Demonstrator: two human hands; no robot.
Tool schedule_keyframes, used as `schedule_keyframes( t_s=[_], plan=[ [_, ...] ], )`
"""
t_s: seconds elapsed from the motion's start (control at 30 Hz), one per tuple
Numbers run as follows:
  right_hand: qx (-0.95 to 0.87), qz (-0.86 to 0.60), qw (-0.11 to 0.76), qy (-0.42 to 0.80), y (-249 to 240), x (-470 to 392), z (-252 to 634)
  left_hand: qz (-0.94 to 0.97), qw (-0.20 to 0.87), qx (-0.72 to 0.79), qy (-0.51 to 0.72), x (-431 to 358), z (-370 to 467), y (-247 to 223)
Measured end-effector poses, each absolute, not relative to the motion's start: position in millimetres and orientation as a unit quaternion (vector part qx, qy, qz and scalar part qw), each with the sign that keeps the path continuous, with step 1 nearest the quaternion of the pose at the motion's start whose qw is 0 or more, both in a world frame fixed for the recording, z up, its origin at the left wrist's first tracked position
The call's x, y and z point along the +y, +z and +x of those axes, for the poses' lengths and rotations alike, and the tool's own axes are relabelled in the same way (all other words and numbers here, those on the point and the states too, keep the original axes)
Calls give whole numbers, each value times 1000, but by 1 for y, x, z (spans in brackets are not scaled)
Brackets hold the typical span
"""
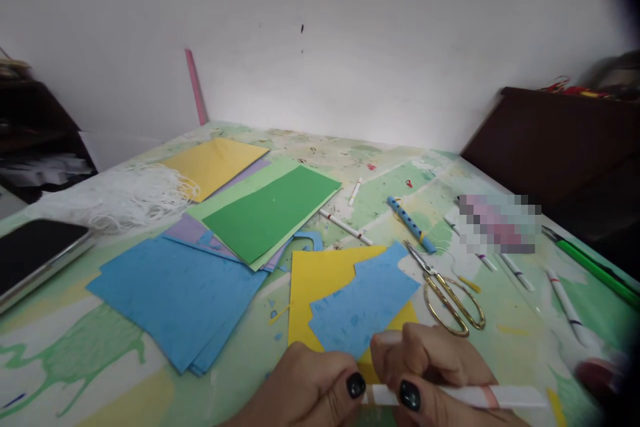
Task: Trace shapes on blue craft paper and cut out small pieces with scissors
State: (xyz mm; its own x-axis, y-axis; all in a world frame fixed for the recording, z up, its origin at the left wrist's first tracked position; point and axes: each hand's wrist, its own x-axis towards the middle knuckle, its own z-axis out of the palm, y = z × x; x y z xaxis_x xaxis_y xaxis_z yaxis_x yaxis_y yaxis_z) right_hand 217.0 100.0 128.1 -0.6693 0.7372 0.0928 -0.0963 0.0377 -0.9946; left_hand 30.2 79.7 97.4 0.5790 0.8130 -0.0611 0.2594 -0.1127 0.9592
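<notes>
At the desk's (150, 373) near edge, the left hand (305, 387) and right hand (440, 373) both pinch a rolled white paper stick (500, 397), their grip pressed together. Gold scissors (450, 293) lie just beyond; bare desk opens leftward.

I have just one view, from the camera on the wearer's head. It looks forward and down over the surface (150, 360), tilted enough that the white wall (350, 47) behind fills the upper half. It sits close: the left hand (305, 387) and right hand (435, 373) crowd the bottom edge, partly cut off. The far corner of the surface lies near centre-left, and the sides bend outward as a wide lens does. The right corners are darkened.
</notes>
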Motion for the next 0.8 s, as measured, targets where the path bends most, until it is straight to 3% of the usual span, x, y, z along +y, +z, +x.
schedule_keyframes(
  t_s=[0.23, 0.47, 0.6, 0.73, 0.8],
  plan=[
    [-677, -220, 328, 621, 123, 98, 219, 527, 739, 350, 232, 78, 32, 95],
    [-772, -160, 307, 533, 130, 104, 221, 468, 803, 320, 183, 81, 35, 87],
    [-810, -127, 290, 493, 147, 109, 232, 508, 783, 319, 162, 82, 34, 84],
    [-725, -147, 478, 473, 157, 114, 252, 615, 693, 320, 200, 76, 38, 71],
    [-721, -181, 468, 478, 153, 118, 256, 727, 570, 312, 220, 70, 45, 57]
  ],
)
